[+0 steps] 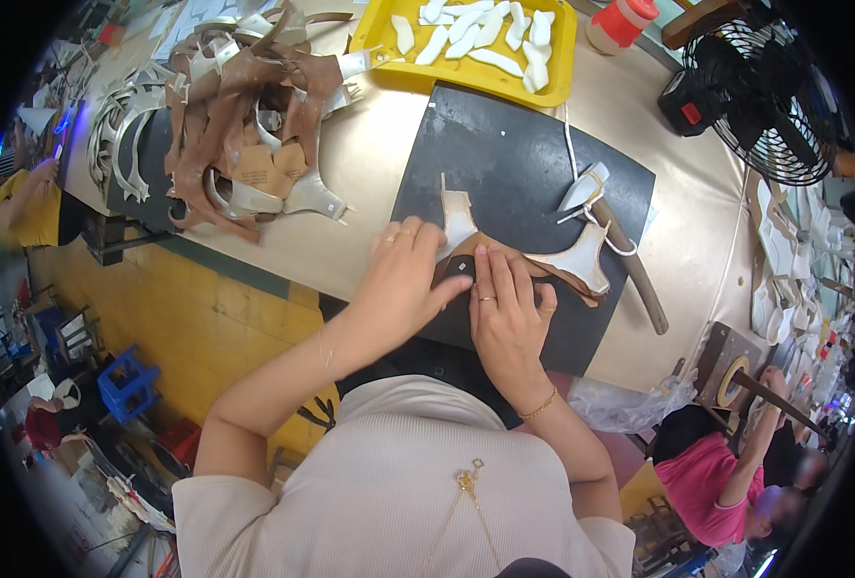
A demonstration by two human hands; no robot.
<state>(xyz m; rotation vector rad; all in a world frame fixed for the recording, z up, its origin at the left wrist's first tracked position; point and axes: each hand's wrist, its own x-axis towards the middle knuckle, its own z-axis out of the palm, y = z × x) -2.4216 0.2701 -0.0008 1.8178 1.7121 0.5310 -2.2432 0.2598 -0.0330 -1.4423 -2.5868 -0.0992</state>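
Observation:
A brown leather shoe upper (576, 270) with whitish backing lies spread on a black work mat (490, 140) in front of me. My left hand (401, 273) is at its left part, fingers curled round the edge and thumb stretched along the near side. The fingertips are partly hidden there. Pressed on the middle of the upper is my right hand (510, 313), its fingers stretched out side by side and its thumb apart. Just beyond the upper's right end lie a hammer (630, 252) with a wooden handle and a white cord.
A yellow tray (461, 81) of white pads stands at the far side. To the left is a heap of brown leather uppers (254, 125), with pale curved pieces (131, 154) beside it. A black fan (760, 106) and a red-topped container (620, 24) stand far right. Co-workers sit at both sides.

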